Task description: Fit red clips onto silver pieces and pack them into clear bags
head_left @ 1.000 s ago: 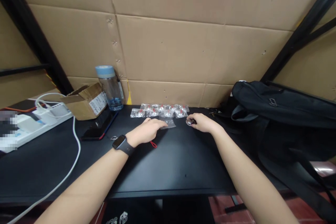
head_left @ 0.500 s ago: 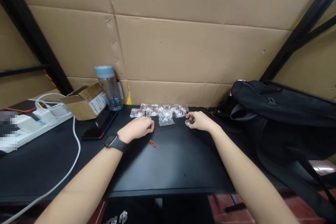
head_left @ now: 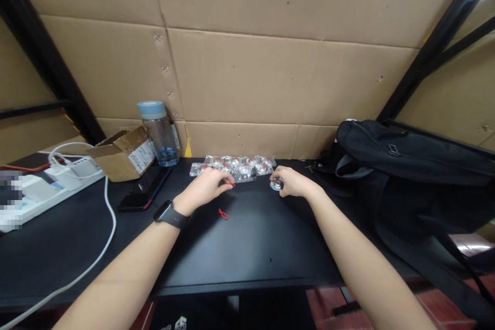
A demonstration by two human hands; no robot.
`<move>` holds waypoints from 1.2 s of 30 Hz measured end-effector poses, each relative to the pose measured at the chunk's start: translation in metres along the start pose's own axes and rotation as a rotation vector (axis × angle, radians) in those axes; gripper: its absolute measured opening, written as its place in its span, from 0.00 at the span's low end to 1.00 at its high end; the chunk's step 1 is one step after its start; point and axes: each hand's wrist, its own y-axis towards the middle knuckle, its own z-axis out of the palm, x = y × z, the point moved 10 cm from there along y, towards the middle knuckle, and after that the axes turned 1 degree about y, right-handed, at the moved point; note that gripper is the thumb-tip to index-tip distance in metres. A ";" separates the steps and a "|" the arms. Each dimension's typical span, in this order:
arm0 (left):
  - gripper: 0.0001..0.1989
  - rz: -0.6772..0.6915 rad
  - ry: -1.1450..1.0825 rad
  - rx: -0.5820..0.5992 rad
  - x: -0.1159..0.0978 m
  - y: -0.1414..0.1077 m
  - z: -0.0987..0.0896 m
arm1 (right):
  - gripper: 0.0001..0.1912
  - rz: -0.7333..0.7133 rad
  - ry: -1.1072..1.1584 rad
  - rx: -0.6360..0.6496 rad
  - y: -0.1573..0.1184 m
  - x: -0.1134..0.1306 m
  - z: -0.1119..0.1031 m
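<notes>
My left hand (head_left: 212, 185), with a dark watch on its wrist, pinches a small red cord (head_left: 232, 184) between thumb and fingers. On the table below it lies a red cord loop (head_left: 223, 214). My right hand (head_left: 293, 182) grips a small round silvery metal piece (head_left: 276, 184), partly hidden by the fingers. Behind both hands, several clear plastic packets (head_left: 247, 170) sit in two rows, each showing something shiny and most a bit of red. The two hands are apart.
On the left stand a water bottle (head_left: 158, 136), an open cardboard box (head_left: 122, 157), a phone (head_left: 144, 191) and a white power strip (head_left: 46, 193) with a cable (head_left: 113, 216). A black bag (head_left: 390, 160) fills the right side. A cardboard wall (head_left: 251, 82) closes the back.
My left hand has shifted slightly right, and the red cord now shows at its fingertips. The metal piece in my right hand has tilted, showing more of its shiny face. The view has shifted slightly.
</notes>
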 end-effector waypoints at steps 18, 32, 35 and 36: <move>0.11 -0.062 -0.327 -0.363 -0.025 0.001 -0.013 | 0.24 -0.280 0.753 -0.512 -0.023 0.108 -0.043; 0.08 -0.056 -0.370 -0.426 -0.025 -0.002 -0.015 | 0.19 -0.285 0.787 -0.563 -0.023 0.108 -0.037; 0.08 -0.049 -0.389 -0.421 -0.024 -0.001 -0.015 | 0.20 -0.274 0.811 -0.566 -0.022 0.106 -0.035; 0.08 -0.047 -0.402 -0.418 -0.023 -0.001 -0.014 | 0.20 -0.272 0.817 -0.562 -0.022 0.106 -0.035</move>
